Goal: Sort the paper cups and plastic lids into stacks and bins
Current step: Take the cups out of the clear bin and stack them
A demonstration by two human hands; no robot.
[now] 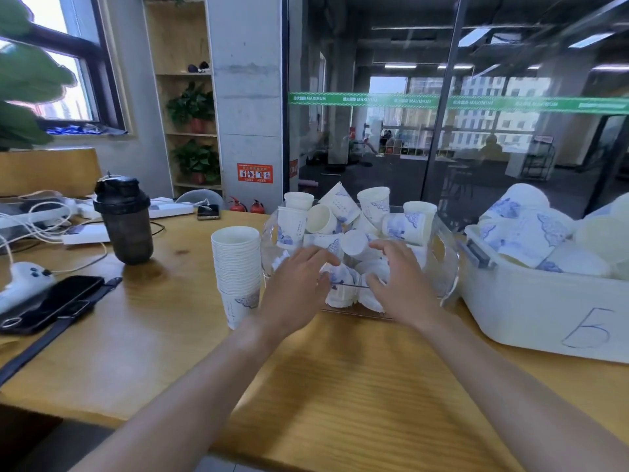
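Reaching over the clear bin (pixel 446 267), both hands spread: left hand (pixel 296 287) and right hand (pixel 401 284) released, fingertips touching loose cups (pixel 343 284).

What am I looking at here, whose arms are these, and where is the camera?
One picture, from a camera worn on a person's head, looking down at bare arms; no machine. On the wooden table stands a clear plastic bin of loose white paper cups with blue prints. Left hand and right hand reach over its near edge, fingers spread among the cups, gripping nothing clearly. Beside it: a tall nested stack of cups, a white tub marked 5, and a dark shaker bottle.
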